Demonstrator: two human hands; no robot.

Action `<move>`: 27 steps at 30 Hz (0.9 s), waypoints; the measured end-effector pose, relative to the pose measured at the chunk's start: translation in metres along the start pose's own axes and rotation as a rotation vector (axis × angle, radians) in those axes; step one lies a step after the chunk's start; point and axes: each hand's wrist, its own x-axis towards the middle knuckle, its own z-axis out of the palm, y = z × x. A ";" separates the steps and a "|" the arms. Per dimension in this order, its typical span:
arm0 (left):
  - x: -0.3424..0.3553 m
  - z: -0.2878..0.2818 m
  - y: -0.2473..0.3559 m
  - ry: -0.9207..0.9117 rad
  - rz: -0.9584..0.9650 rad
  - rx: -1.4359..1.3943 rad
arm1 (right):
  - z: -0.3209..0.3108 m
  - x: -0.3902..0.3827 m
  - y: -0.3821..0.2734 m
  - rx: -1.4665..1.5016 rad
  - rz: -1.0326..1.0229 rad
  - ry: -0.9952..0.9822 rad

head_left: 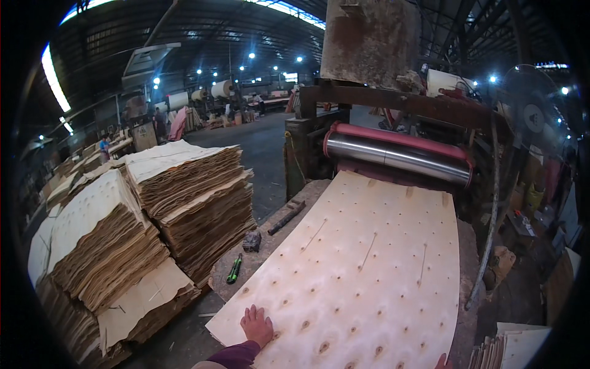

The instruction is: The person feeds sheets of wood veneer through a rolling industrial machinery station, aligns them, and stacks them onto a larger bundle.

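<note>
Head view: the bare left hand (257, 327) is laid palm down near the near left corner of a long, pale, knot-marked wood veneer sheet (387, 258); its grip is spread wide and nothing is seen to be clasped. Of the bare right hand (442, 361), only a small part is shown, at the sheet's right edge by the lower rim of the view; whether its grip is pinched or loose cannot be told. The sheet's long axis is pointed forward, away from both hands, toward a shiny silver metal roller (399, 158), which is set crosswise to it. The sheet's far edge is placed just before and below that roller; whether it is touched cannot be told. The left hand is judged the nearer to the roller, though both are well apart from it. The sheet is carried by a rough grey-brown surface (312, 193), on whose left strip a green-and-black cutter knife (234, 269) and a dark block (251, 241) are laid; farther left, tall brown-edged veneer stacks (206, 212) are stood.
</note>
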 end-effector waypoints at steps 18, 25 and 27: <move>0.000 0.000 -0.001 -0.001 0.002 0.001 | 0.011 0.011 0.012 0.034 0.052 -0.016; 0.000 0.000 -0.001 -0.006 0.000 0.006 | 0.003 0.005 0.003 0.024 0.050 -0.020; 0.000 0.000 0.000 -0.007 -0.003 0.006 | 0.004 0.005 0.005 0.027 0.046 -0.009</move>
